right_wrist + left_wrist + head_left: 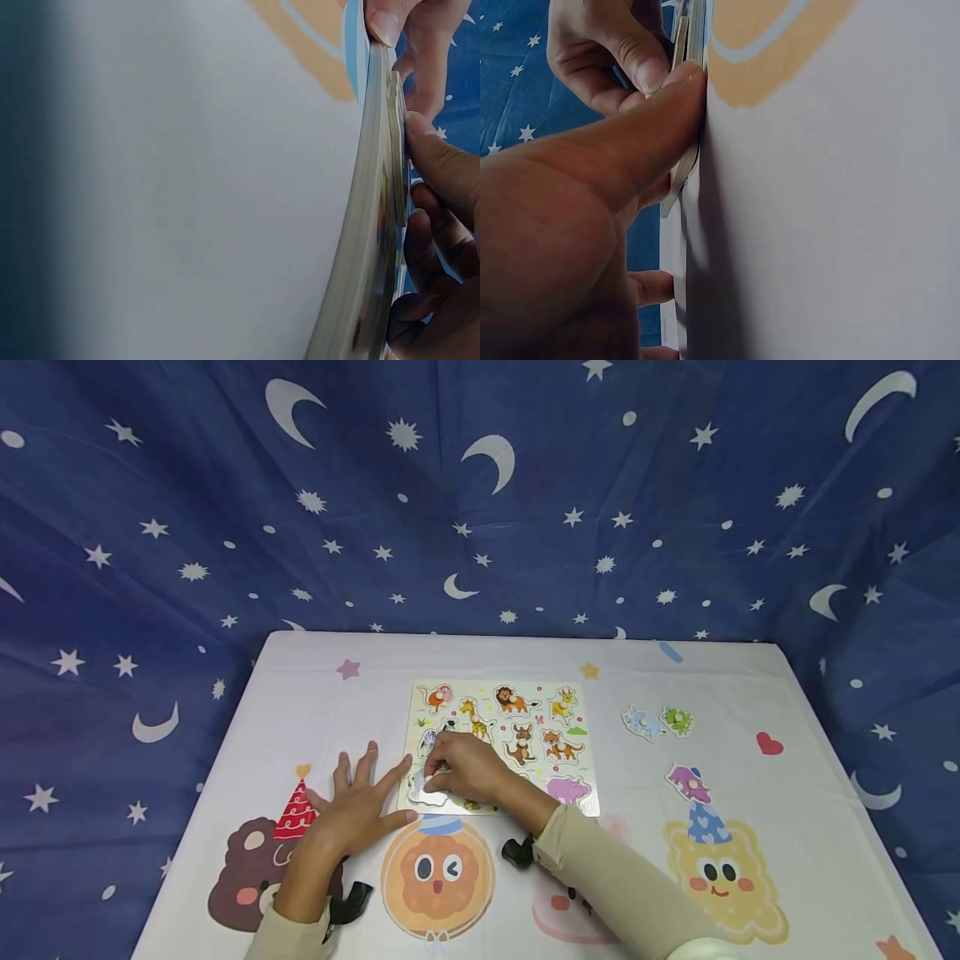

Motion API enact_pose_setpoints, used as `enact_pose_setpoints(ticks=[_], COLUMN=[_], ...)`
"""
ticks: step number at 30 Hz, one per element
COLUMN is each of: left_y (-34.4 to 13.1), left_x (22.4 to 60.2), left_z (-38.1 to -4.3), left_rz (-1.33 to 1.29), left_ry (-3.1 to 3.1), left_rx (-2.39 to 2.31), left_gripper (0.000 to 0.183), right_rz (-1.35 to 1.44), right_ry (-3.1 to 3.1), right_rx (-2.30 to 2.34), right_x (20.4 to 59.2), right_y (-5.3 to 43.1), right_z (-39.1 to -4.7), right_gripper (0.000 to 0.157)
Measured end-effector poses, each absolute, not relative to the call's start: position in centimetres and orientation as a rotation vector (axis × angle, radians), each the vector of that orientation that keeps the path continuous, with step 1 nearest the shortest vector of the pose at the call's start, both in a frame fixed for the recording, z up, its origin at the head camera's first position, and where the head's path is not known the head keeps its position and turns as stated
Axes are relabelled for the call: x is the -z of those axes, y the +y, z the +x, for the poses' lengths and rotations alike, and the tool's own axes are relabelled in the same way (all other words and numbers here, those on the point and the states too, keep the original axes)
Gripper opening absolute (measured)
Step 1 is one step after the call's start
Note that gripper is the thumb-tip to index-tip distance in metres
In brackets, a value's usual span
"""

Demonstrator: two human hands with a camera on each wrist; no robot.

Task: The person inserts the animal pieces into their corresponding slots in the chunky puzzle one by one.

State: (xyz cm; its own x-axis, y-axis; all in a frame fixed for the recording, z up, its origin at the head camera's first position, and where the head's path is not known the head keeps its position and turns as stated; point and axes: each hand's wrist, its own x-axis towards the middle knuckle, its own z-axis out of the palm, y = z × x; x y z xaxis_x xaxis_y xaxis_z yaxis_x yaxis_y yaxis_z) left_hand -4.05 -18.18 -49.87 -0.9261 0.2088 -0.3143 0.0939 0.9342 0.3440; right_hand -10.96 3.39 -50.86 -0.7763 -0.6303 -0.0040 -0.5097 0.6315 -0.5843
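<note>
A wooden animal puzzle board [587, 767] lies flat on the table. My right hand [472, 766] pinches a grey animal puzzle piece [427, 797] at the board's lower left corner, and its fingers cover part of it. From the right wrist view, the piece [398, 157] sits slightly raised and tilted off the board's face, with my thumb [435, 154] against it. My left hand [358, 810] is spread beside the board's left edge, its thumb [652, 120] touching the corner. A zebra [427, 742] shows partly above the right hand.
Three loose pieces lie right of the board: a blue one [642, 723], a green one [677, 721] and a purple one [688, 783]. The white tablecloth [337, 718] carries printed cartoon figures. Behind the table hangs a blue star-patterned cloth [540, 568].
</note>
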Motion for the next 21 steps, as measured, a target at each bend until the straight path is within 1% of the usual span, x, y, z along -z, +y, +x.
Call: enact_pose_setpoints(ticks=[21], left_y=[-18.18], left_x=[49.30], left_z=[-3.98], left_rz=[0.233], left_ry=[2.730], left_rx=[-0.457], left_gripper=[0.082], right_rz=[-0.928], right_ry=[2.655], right_rx=[0.775], right_x=[50.85], right_y=[2.63], right_z=[-10.97], right_gripper=[0.017])
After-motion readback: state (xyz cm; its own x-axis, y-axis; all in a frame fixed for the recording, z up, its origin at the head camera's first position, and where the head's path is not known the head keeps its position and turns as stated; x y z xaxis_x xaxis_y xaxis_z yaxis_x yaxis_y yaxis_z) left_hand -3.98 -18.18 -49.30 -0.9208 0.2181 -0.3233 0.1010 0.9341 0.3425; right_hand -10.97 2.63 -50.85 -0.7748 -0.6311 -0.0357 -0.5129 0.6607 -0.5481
